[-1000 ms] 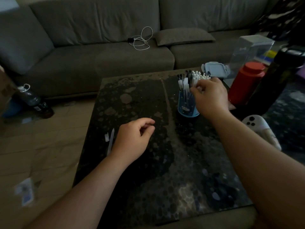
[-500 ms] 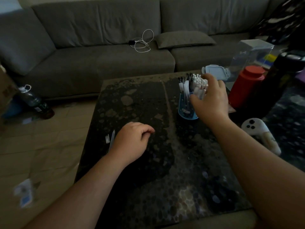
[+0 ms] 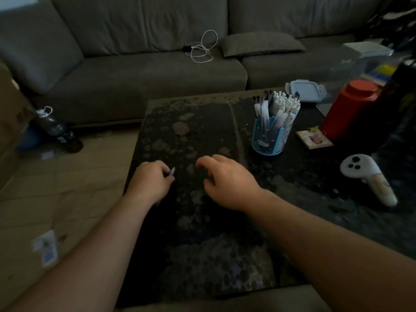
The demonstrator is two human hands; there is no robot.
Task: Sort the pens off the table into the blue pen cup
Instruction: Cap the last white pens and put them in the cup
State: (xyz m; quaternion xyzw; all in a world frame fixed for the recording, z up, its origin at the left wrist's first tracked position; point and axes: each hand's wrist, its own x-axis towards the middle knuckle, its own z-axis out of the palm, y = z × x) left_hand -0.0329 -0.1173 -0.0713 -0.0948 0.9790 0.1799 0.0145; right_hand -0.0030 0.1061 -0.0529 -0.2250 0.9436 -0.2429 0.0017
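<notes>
Pen (image 3: 172, 171) in left hand (image 3: 150, 181), fingers curled round it, white tip poking out toward centre, low over dark surface (image 3: 202, 122); rest of pen hidden. Right hand (image 3: 225, 176) just beside, fingers loosely curled, holding nothing, hovering near left. Blue pen cup (image 3: 269, 140) upright on far right part of surface, well apart from both hands, already crammed with pens. Step: likely handover or carry of last visible pen. Next: lift, reach across to cup, slot pen into gap among packed ones
</notes>
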